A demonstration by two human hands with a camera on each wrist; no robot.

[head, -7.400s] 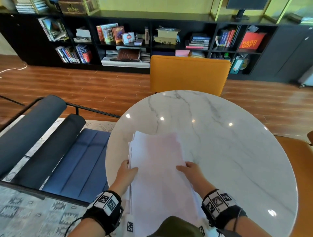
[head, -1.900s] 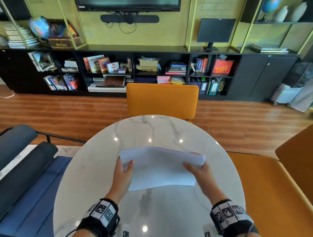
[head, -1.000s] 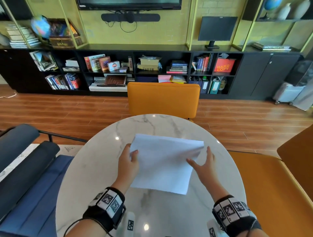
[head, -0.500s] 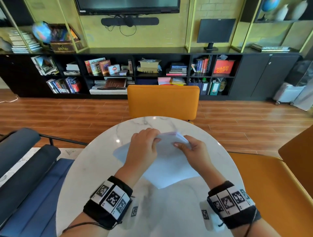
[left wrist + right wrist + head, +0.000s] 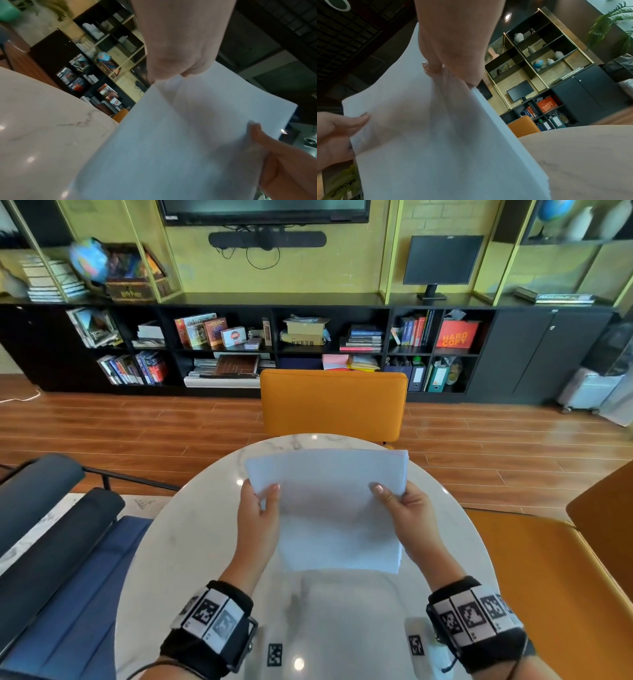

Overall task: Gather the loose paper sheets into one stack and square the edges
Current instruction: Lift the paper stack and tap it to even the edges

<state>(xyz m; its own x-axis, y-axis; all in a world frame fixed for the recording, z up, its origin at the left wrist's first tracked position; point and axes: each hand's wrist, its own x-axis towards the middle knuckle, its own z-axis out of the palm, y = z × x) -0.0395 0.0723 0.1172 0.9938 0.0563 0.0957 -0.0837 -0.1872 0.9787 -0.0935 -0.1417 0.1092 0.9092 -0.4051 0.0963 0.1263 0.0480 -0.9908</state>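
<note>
A stack of white paper sheets (image 5: 335,508) stands raised off the round marble table (image 5: 191,542), its face tilted toward me. My left hand (image 5: 260,508) grips the stack's left edge, thumb on the front face. My right hand (image 5: 404,508) grips the right edge the same way. In the left wrist view the paper stack (image 5: 171,148) fills the lower right, with the right hand's fingers (image 5: 262,135) on its far edge. The right wrist view shows the sheets' layered edge (image 5: 501,135) and the left hand (image 5: 337,129) at the far side.
An orange chair (image 5: 332,402) stands at the table's far side and another orange seat (image 5: 565,559) is at the right. A dark blue lounge chair (image 5: 61,542) sits at the left. Black bookshelves (image 5: 239,344) line the far wall.
Half a second ago both hands were bent over the stack's top near the middle. Now they hold its left and right edges, and the stack is raised with its face toward me.
</note>
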